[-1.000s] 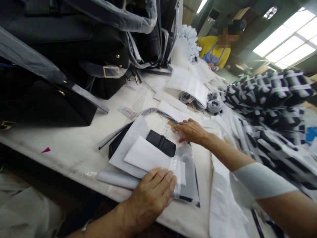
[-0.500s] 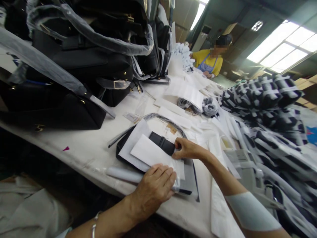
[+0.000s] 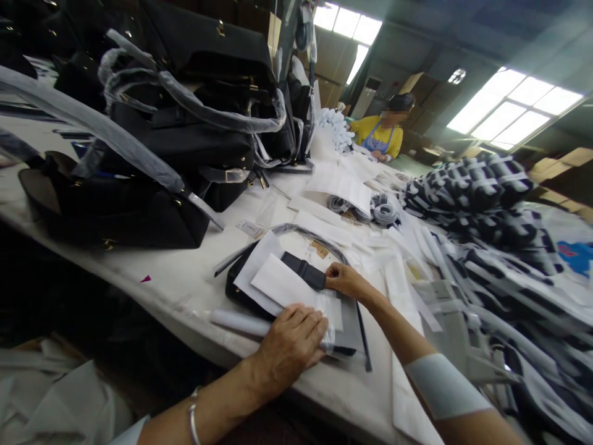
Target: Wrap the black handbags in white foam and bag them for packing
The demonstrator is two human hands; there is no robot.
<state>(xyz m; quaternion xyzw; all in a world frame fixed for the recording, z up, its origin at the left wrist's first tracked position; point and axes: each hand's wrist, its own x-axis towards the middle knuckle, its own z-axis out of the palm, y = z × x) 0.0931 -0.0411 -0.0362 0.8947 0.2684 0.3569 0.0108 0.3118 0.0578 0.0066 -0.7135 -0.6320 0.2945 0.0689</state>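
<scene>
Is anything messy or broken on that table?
Nothing looks broken. White paper sheets lie crooked over the flat black bag under the left hand and right hand; a tiny pink scrap lies alone.

Daylight came from the skylights [image 3: 512, 108] at upper right and a window [image 3: 346, 25] at top centre, both blown out to white. The white table [image 3: 185, 284] was evenly lit with soft shadows, while the black bags [image 3: 152, 142] lost detail. Wide-angle distortion bent the edges, and the striped fabric [image 3: 486, 191] was smeared.
</scene>
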